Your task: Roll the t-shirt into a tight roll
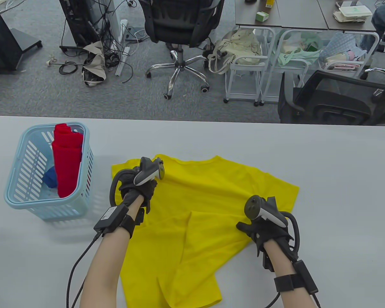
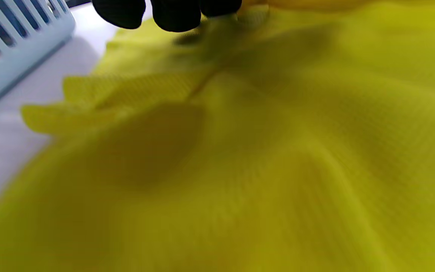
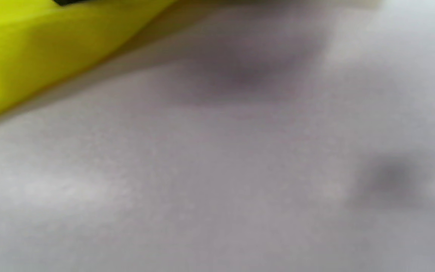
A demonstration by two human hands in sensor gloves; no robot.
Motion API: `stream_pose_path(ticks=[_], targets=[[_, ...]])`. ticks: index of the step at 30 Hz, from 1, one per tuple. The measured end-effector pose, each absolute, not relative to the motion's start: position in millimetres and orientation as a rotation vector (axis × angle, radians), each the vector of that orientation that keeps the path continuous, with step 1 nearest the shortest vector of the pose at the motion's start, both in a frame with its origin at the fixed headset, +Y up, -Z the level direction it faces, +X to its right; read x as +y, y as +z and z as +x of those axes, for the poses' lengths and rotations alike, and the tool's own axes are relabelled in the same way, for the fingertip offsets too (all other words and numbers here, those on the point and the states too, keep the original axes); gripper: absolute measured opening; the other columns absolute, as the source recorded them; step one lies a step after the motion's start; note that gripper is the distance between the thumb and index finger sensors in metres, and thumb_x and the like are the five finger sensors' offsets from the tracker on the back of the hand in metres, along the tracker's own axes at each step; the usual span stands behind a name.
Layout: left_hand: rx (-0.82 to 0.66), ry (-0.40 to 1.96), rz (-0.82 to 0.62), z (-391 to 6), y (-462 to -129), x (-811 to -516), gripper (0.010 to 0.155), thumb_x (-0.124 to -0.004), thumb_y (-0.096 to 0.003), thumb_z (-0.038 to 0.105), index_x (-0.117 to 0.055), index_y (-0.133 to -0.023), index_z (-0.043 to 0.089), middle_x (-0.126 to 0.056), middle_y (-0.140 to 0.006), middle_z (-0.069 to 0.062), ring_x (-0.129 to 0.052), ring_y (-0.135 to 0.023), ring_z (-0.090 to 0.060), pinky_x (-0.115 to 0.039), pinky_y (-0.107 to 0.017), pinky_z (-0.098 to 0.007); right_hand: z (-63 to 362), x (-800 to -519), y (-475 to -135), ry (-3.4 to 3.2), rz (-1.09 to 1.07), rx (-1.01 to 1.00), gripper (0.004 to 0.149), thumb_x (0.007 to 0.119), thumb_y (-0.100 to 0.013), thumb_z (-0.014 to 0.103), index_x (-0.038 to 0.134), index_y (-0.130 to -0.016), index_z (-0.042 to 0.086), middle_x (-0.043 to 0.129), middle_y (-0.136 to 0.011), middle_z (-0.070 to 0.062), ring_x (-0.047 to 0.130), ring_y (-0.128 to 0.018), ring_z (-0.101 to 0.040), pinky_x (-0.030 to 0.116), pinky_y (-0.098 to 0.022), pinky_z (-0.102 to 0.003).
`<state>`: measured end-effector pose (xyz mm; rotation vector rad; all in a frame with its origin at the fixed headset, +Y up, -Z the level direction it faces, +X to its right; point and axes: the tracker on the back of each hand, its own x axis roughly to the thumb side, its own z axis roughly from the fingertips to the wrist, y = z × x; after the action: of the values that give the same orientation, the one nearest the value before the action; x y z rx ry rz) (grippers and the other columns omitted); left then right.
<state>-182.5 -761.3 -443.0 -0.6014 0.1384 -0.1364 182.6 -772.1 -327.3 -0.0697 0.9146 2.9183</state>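
A yellow t-shirt lies spread on the grey table, with its lower part folded over in a long crease. My left hand lies on the shirt's upper left part near a sleeve. Its fingertips touch the cloth, and no pinch shows. My right hand is at the shirt's right edge, fingers curled at the hem. The right wrist view shows that yellow edge raised a little off the table, and the fingers themselves are almost out of frame.
A light blue basket stands left of the shirt, close to my left hand, holding a rolled red garment and something blue. Bare table lies to the right and behind. Office chairs and carts stand beyond the far edge.
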Motion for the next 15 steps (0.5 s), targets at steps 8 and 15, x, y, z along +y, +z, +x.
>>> stream_pose_path(ticks=[8,15], targets=[[0.257,-0.281,-0.536,-201,-448,-768,0.073,-0.036,-0.046,0.062,-0.014,-0.111,0.036,-0.025,-0.124,-0.004,-0.044,-0.115,-0.035,-0.052,-0.081,-0.055,201,-772,-332,2.884,-0.15,0.914,0.098,0.066,-0.052,0.063,0.006,-0.114,0.016,0.002,-0.117,-0.016,0.006,-0.109,-0.046,0.029,-0.074,-0.063],[0.153,-0.353,-0.444,-191,-428,-745,0.069,-0.045,-0.0492,0.058,-0.036,-0.113,0.033,-0.047,-0.123,-0.003,-0.059,-0.112,-0.031,-0.058,-0.08,-0.053,220,-773,-335,2.845,-0.266,0.796,0.096,0.067,-0.053,0.059,0.006,-0.114,0.017,0.004,-0.117,-0.018,0.008,-0.109,-0.048,0.027,-0.074,-0.063]])
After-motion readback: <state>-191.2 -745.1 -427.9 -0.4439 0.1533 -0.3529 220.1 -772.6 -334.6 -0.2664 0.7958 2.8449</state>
